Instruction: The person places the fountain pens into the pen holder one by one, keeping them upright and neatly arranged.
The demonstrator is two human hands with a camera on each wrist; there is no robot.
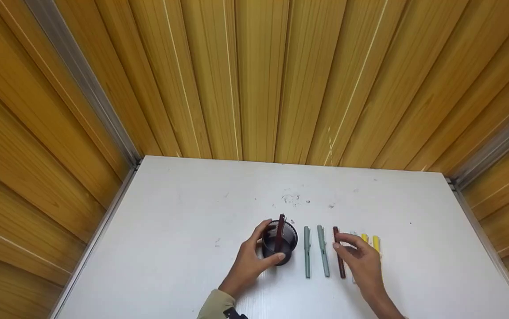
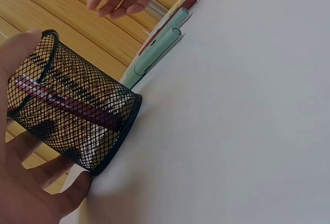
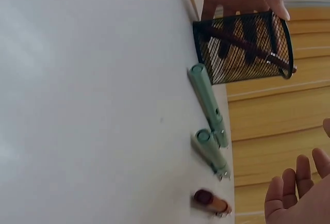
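Gripping a black mesh cup with the left hand — holding nothing in the right hand
From the head, curving left thumb and fingers round opposite sides of the cup, with a dark red pen leaning inside and poking past the rim; showing two green pens on the white table, then a second dark red pen beneath the right fingertips, then two yellow pens partly hidden. From the left wrist, showing the slanted pen through the mesh, and loosely bent right fingers above the row. From the right wrist, showing those fingers parted, apart from the second dark red pen — and the cup just beside the nearest green pen
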